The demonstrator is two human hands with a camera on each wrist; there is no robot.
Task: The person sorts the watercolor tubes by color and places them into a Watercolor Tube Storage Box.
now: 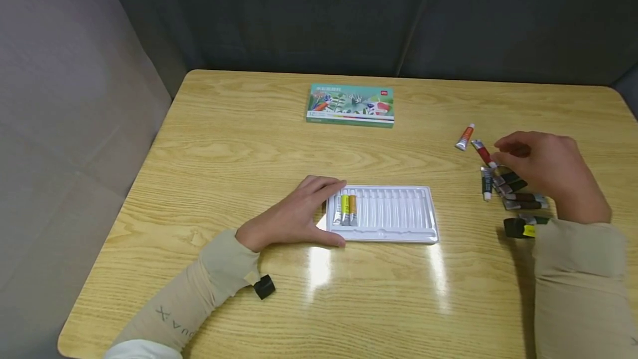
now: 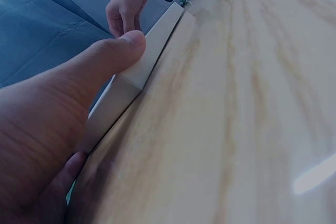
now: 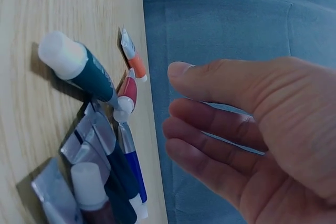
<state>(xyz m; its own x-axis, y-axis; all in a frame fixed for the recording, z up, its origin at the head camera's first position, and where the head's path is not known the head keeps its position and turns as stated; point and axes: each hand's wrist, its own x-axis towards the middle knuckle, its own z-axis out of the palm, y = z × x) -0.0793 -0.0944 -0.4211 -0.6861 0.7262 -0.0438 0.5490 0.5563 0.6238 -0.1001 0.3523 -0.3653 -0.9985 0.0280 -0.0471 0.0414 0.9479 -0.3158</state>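
A white plastic paint tray (image 1: 386, 234) lies on the table, with white, yellow (image 1: 346, 206) and ochre (image 1: 353, 208) paint tubes in its leftmost slots. My left hand (image 1: 294, 212) holds the tray's left end, thumb at the near edge and fingers at the far edge. In the left wrist view the thumb (image 2: 113, 53) presses on the tray's side. Above a loose pile of paint tubes hovers my right hand (image 1: 553, 165), fingers loosely bent and holding nothing. Closest to its fingertips lies a red tube (image 1: 483, 154); an orange tube (image 3: 136, 65) lies farther off.
A green paint box (image 1: 350, 105) with a floral picture lies toward the back of the table. Beside the pile is a dark teal tube (image 1: 487, 183); brown tubes (image 1: 524, 200) lie nearer the right sleeve. Dark cloth (image 1: 309, 15) hangs behind the table.
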